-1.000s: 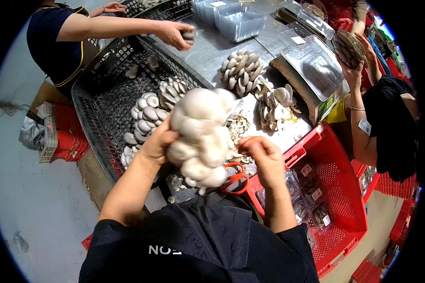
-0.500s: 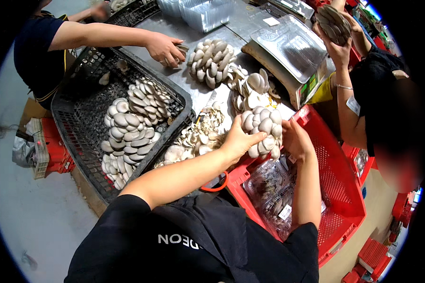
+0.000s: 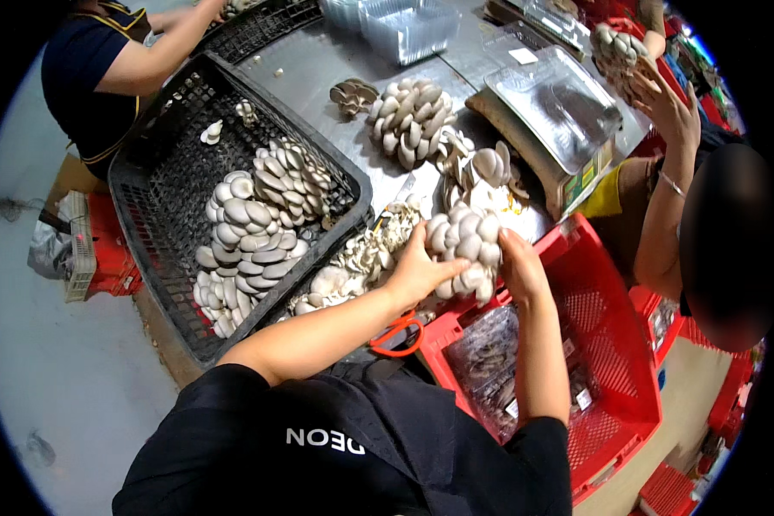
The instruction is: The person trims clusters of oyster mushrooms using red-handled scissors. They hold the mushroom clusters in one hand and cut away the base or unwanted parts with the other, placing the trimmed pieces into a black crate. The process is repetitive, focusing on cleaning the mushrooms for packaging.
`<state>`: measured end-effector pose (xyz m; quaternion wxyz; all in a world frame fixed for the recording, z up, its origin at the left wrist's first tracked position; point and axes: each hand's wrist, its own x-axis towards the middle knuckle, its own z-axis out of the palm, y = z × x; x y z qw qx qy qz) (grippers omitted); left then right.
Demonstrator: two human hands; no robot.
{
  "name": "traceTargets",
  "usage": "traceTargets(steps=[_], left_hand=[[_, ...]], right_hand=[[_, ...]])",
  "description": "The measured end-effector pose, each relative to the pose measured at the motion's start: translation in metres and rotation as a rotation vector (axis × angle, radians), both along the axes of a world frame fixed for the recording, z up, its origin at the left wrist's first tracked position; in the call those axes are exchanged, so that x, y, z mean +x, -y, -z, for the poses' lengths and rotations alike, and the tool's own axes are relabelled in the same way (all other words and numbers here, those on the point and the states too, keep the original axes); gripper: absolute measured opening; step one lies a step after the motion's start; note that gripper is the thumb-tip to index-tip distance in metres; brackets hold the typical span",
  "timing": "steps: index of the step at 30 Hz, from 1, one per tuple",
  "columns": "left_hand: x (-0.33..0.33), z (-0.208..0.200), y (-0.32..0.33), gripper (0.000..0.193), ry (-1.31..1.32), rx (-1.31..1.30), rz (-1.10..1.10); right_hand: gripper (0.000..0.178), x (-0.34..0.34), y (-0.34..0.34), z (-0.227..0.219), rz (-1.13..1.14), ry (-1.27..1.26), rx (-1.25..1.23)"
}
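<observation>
A: Status on the hands?

B: Both on 1 gray-white mushroom cluster point(image 3: 466, 241). Left hand point(image 3: 426, 268): thumb across the front, other fingers mostly hidden behind it. Right hand point(image 3: 525, 268): fingers narrow, up against its right side, tips partly hidden.

A: Where's the cluster sitting?

B: It isn't. Held up by the near right corner of the tabletop point(image 3: 310, 82), next to the red crate point(image 3: 606, 335). Can't tell the height.

A: What's around it?

B: Red crate has clear packs point(image 3: 482, 353) along its left side. Red-handled scissors point(image 3: 400, 337) just left of that crate. Pale mushroom scraps point(image 3: 348, 271) along the near edge of the tabletop, between left hand and black crate point(image 3: 176, 176). Black crate: mushrooms heaped at its right side, 2 small clumps toward its far end.

A: Further out?

B: Big cluster point(image 3: 411, 120) mid-tabletop, small brownish cluster point(image 3: 353, 96) just left of it. Right edge: scale point(image 3: 535, 176) with a clear tray point(image 3: 568, 107) on top. Far edge: stacked clear boxes point(image 3: 413, 34).

A: Other people?

B: 2 close by. Right co-worker's hand point(image 3: 672, 107) holds up another cluster point(image 3: 619, 50). Left co-worker's arms point(image 3: 150, 64) reach toward a 2nd black crate point(image 3: 262, 34).
</observation>
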<state>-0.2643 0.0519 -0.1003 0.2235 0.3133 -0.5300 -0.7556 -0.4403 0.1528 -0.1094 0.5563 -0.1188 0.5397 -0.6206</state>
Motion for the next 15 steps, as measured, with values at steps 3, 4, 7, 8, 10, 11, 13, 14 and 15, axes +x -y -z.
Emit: traceTargets(steps=[3,4,7,8,10,11,13,14,15], left_hand=[[-0.006,0.000,0.009,0.080,-0.007,-0.167,0.153],[-0.010,0.000,0.016,0.086,0.003,-0.201,0.251],[-0.025,0.009,0.031,0.097,0.115,-0.258,0.439],[-0.026,0.008,0.036,0.097,0.081,-0.113,0.485],[-0.024,-0.003,0.047,0.097,0.159,0.056,0.598],[-0.025,0.012,0.050,0.097,0.170,0.111,0.570],[-0.026,0.031,0.053,0.099,0.194,0.207,0.531],[-0.026,0.031,0.053,0.100,0.200,0.242,0.519],[-0.028,0.035,0.046,0.096,0.209,0.180,0.504]], right_hand=[[0.039,0.016,-0.020,-0.025,0.114,0.085,-0.129],[0.037,0.023,-0.024,-0.030,0.206,0.055,-0.119],[0.033,0.025,-0.052,-0.001,0.351,0.141,-0.053],[0.036,0.028,-0.057,0.010,0.377,0.159,-0.054],[0.022,0.033,-0.067,0.020,0.411,0.303,-0.014],[0.022,0.033,-0.061,0.023,0.393,0.304,0.003],[0.023,0.038,-0.047,0.019,0.380,0.241,0.048],[0.025,0.040,-0.043,0.010,0.385,0.169,0.070],[0.026,0.031,-0.052,0.020,0.349,0.138,0.068]])
